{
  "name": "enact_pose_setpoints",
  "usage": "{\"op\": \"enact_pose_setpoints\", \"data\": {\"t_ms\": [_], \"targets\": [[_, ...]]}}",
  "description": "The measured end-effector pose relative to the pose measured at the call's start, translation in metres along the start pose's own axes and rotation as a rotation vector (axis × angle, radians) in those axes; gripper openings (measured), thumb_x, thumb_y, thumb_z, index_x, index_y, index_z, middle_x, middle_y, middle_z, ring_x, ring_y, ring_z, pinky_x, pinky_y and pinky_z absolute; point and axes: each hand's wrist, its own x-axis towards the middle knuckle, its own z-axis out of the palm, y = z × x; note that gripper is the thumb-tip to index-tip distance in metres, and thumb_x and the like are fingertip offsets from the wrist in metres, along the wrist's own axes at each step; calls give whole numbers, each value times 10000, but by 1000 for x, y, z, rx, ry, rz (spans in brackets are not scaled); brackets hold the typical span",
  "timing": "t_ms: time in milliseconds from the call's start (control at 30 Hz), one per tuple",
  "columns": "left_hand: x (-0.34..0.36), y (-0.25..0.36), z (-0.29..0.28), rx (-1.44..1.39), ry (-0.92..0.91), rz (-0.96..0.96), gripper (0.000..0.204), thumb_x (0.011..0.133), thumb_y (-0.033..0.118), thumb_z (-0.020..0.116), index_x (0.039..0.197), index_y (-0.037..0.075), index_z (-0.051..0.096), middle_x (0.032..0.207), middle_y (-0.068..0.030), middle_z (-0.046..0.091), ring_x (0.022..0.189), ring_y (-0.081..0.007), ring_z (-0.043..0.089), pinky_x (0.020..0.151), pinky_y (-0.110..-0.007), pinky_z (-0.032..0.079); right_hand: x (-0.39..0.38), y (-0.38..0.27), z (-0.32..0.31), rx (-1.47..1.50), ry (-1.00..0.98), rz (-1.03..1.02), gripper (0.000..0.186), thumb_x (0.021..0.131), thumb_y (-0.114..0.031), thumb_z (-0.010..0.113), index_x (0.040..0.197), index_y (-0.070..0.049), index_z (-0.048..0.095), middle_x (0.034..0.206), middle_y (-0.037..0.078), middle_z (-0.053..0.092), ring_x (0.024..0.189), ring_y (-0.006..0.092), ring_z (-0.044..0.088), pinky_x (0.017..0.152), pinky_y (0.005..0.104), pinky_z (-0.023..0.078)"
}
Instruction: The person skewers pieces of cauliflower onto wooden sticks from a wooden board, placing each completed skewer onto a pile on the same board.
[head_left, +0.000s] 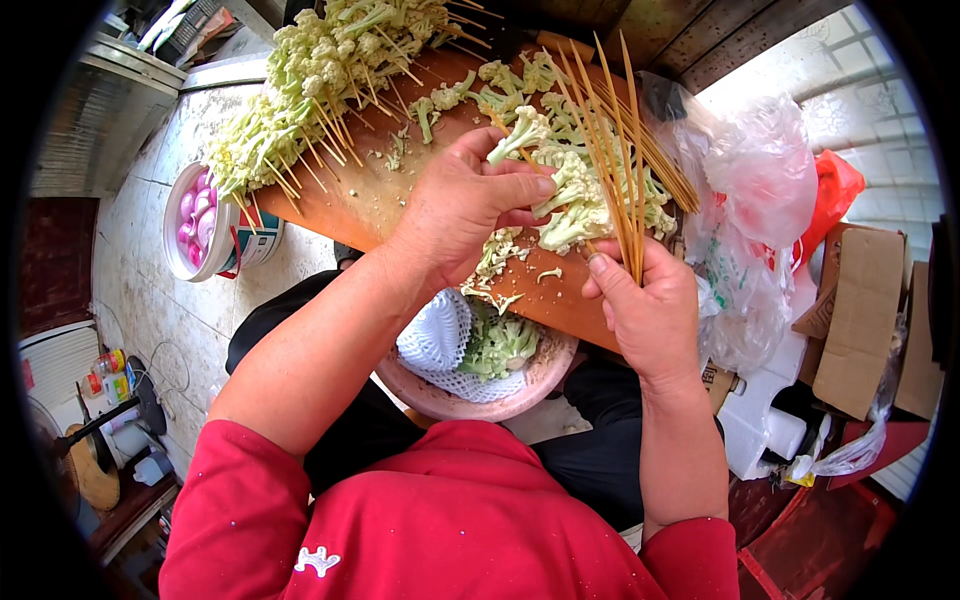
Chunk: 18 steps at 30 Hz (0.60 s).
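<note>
My left hand [480, 200] pinches a pale cauliflower floret [523, 135] above the orange cutting board [370, 180]. My right hand [640, 295] grips several long bamboo skewers [615, 120], fanned upward, beside a cluster of florets [575, 200]. More loose florets and scraps lie on the board. A big pile of skewered cauliflower [330, 60] covers the board's upper left, sticks pointing out. Below the board is a pink basin [420, 395] with white foam netting [430, 330] and leafy cauliflower offcuts [500, 340].
A white bucket of peeled red onions [197, 215] stands at left; bottles [110, 370] clutter the lower left. Plastic bags [755, 180], a red bag [830, 185] and flattened cardboard [860, 320] are at right. A wooden-handled tool [560, 45] lies at the board's back.
</note>
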Motion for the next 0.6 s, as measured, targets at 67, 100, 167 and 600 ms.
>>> {"op": "enact_pose_setpoints", "data": {"t_ms": [67, 100, 167, 600], "targets": [[1, 2, 0, 25, 30, 4, 592, 814, 71, 648, 1283, -41, 304, 940, -123, 605, 846, -181, 611, 733, -315, 529, 1, 2, -1, -37, 4, -19, 118, 842, -52, 598, 920, 36, 596, 688, 20, 593, 621, 61, 544, 570, 207, 437], [2, 4, 0, 50, 57, 6, 509, 839, 134, 634, 1242, -49, 383, 962, -135, 624, 837, -174, 618, 704, -276, 513, 1, 3, -2, -75, 13, -37, 110, 839, -48, 600, 912, 34, 597, 686, 18, 593, 622, 62, 546, 574, 206, 441], [4, 8, -1, 12, 52, -17, 406, 862, 166, 607, 1173, -33, 439, 946, -129, 634, 816, -176, 624, 708, -280, 514, 0, 3, -3, -75, 18, -38, 105, 837, -47, 601, 906, 33, 597, 687, 18, 593, 624, 62, 549, 576, 205, 441], [2, 3, -2, -79, 44, -81, 217, 868, 167, 611, 1021, 25, 551, 905, -105, 646, 798, -179, 629, 680, -286, 523, 1, 2, 0, -25, 18, 6, 120, 837, -43, 601, 923, 42, 598, 708, 22, 600, 630, 65, 557, 581, 206, 448]]}}
